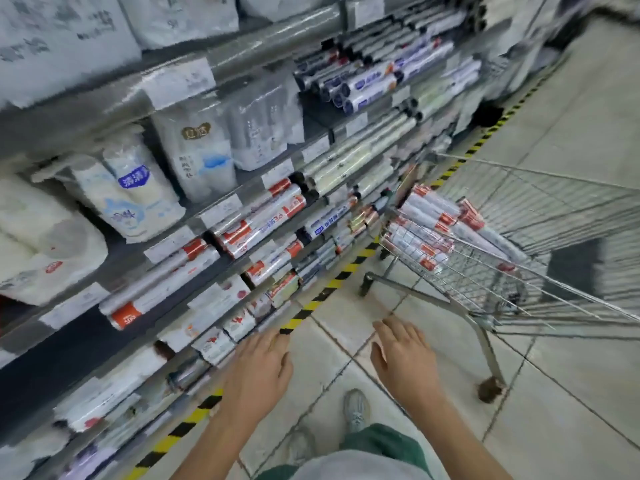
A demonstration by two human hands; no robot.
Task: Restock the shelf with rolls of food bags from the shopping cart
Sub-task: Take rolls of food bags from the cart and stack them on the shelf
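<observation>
My left hand (258, 368) & right hand (403, 358) are bare, forearms bare too as far as the frame goes. I've got a plain, pale grey-white top (360, 465) on, seen only at the btm edge. My trousers (384, 445) are dark green, loose cut. One sneaker (356, 408) is light grey w/ laces. The 2nd shoe (301, 445) is pale, otherwise too blurred to tell.

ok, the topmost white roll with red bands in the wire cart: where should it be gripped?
Grip the topmost white roll with red bands around its mid-length, fingers across the long axis, coming from above. The walls of the wire shopping cart block the sides, only its top is open, and other rolls lie under it. The empty right hand is probably nearer.
</observation>
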